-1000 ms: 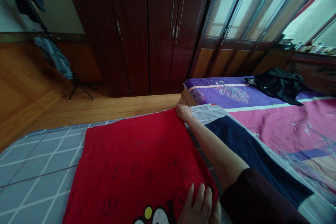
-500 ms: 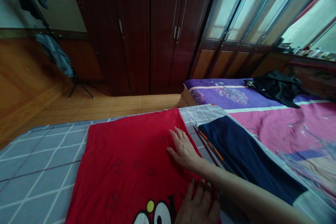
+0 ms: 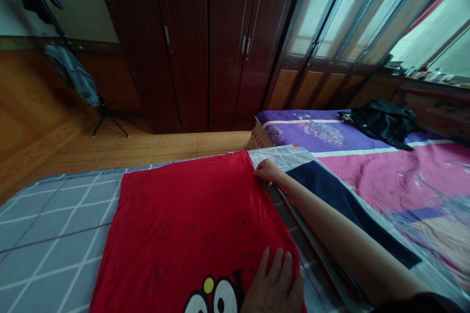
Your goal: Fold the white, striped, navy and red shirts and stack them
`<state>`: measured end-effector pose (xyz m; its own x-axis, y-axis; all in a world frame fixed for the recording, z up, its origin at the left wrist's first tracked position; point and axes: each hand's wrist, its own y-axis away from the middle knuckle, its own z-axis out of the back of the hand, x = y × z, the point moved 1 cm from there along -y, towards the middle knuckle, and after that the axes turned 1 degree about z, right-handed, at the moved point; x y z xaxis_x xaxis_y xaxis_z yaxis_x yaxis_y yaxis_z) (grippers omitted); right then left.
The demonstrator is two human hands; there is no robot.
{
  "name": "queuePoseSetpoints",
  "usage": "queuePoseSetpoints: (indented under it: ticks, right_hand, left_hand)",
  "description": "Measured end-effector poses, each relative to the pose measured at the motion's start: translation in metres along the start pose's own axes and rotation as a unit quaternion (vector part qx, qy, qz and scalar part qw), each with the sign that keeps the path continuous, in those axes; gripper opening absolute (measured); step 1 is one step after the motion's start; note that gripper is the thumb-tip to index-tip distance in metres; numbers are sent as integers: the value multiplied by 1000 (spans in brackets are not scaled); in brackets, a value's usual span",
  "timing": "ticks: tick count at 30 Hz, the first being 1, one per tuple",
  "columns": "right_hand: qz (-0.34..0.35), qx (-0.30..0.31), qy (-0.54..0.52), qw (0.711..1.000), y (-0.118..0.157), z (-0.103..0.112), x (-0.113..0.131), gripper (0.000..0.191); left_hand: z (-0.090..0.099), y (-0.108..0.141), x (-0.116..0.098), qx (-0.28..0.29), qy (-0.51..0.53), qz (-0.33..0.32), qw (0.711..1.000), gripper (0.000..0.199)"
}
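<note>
A red cloth (image 3: 176, 205) with a cartoon face of large white eyes and a yellow dot lies spread on the grey checked bedding (image 3: 55, 225). At its upper right edge my right hand (image 3: 269, 172) is closed, the fingers pinching the red fabric. My left hand (image 3: 273, 281) rests palm down near the cloth's lower right side, fingers stretched out. Beside the cloth, partly behind my right forearm, lies a folded dark blue cloth (image 3: 341, 200).
On the right, a bed with a purple and pink cover (image 3: 378, 168) holds a black garment (image 3: 384, 122). Dark red wardrobes (image 3: 235, 49) stand behind. A stand with clothes (image 3: 73, 73) is at the left.
My right hand has moved up and right from lying open on the red cloth to its edge, and its fingers have closed. The cloth's right edge has shifted slightly.
</note>
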<state>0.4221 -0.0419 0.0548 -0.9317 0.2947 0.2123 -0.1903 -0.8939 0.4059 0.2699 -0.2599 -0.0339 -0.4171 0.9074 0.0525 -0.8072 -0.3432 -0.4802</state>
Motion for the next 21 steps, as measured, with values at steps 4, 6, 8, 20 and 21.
queuePoseSetpoints:
  ticks: [4,6,8,20,21]
  right_hand:
    - [-3,-57,40,998,0,0,0,29]
    - [0,-95,65,993,2,0,-3,30]
    - [7,-122,85,989,5,1,-5,30]
    - [265,-221,94,934,86,-65,35,53]
    - [278,-225,79,931,85,-74,36,59]
  left_hand:
    - [0,1,0,-28,-16,1,999,39]
    - [3,-1,1,-29,-11,-1,1000,38]
    - [7,-4,3,-24,-2,-5,1000,38]
    - [9,-8,0,51,49,3,997,39]
    - [10,-9,0,63,55,7,996,38]
